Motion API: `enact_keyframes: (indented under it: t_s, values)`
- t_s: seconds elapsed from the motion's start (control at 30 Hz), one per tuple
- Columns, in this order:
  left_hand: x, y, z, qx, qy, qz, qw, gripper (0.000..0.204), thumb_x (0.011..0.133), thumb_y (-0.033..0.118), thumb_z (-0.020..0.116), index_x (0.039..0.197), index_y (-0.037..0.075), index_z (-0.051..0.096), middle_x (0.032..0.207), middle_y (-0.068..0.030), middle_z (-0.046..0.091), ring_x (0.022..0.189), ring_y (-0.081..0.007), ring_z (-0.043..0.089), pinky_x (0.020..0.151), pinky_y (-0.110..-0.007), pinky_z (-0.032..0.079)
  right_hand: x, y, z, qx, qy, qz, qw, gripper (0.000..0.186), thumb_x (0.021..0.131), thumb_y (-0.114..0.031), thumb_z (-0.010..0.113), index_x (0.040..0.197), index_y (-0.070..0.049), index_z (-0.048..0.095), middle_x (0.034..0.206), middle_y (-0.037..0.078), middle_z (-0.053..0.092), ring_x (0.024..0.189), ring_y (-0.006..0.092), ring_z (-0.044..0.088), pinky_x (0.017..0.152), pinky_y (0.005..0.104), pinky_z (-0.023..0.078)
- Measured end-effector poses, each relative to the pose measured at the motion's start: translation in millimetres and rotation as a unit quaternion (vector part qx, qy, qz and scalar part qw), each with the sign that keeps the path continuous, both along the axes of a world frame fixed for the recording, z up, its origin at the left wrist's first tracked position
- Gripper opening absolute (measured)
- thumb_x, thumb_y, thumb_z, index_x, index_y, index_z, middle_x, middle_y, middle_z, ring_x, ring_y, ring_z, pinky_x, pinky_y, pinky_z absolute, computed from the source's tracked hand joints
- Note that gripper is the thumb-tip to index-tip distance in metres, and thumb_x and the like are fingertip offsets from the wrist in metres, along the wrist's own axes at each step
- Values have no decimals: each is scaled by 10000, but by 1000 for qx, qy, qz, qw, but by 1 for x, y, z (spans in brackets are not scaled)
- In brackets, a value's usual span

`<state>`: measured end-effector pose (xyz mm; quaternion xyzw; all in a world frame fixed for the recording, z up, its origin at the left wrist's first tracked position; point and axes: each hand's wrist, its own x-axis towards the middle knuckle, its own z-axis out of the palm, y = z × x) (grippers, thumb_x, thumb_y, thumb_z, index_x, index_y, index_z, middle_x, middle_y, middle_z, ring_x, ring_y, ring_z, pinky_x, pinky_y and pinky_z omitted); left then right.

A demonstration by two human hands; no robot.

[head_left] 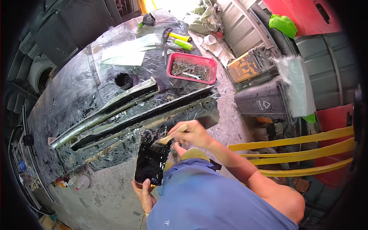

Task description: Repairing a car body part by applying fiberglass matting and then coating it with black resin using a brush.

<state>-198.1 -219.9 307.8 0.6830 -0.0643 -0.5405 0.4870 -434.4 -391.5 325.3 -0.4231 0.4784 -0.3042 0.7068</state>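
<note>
Left hand (145, 193) has the near end of a black tray (147, 159), thumb on the rim, fingers mostly hidden behind. Right hand (193, 132) pinches a wooden-handled brush (167, 138) between thumb and fingers, bristle end over the tray's far half; can't tell if it touches. Tray sits in front of the body, far end overlapping the worktop's (73, 99) near edge in view, near end out past it. Can't tell if the worktop supports it.

Beyond the tray: two long channels lie side by side, slanting from the worktop's left near corner toward its right edge. Near channel (143, 117) is black inside, far channel (115, 105) paler along its edge. Black pot (128, 83) behind the far channel, mid-worktop.

Pink basket (195, 58) at the right edge, filled with small metal parts, wrench (191, 76) on top. Hammer (180, 37), yellow handle, just past it. White sheet (124, 53) toward the far edge.
</note>
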Motion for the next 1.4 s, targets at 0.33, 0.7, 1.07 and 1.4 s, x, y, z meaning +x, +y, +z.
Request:
enact_keyframes:
  t_s: [0.33, 0.7, 1.07, 1.4]
  values:
    - [-63, -31, -8, 19, 59, -39, 997, 557, 736, 116, 750, 1202, 69, 447, 1074, -50, 574, 901, -139, 594, 692, -287, 538, -163, -77, -24, -130, 127, -87, 980, 104, 899, -92, 623, 967, -42, 685, 672, 0, 624, 550, 23, 531, 439, 172, 397]
    - [-51, -19, -16, 27, 72, -15, 997, 692, 695, 67, 777, 1269, 26, 395, 1215, -86, 504, 1119, -190, 496, 960, -329, 411, -133, -71, -15, -289, 427, -14, 857, 86, 788, -2, 666, 871, 2, 646, 786, 95, 600, 620, 158, 585, 574, 290, 470]
    - [-33, -12, -29, 6, 4, -26, 1000, 808, 650, 155, 789, 1333, 32, 376, 1179, -85, 538, 1089, -195, 531, 911, -322, 444, -121, -53, -5, -142, 262, -126, 946, 65, 838, -30, 651, 897, -3, 642, 781, -25, 598, 699, 23, 523, 580, 206, 414]
    - [-32, -28, -31, 20, 37, -37, 998, 853, 606, 157, 829, 1310, 34, 363, 1186, -98, 527, 1120, -210, 510, 988, -345, 375, -157, -92, -24, -112, 410, -92, 901, 104, 836, -75, 654, 860, 18, 615, 719, 31, 616, 689, 62, 557, 604, 237, 445]
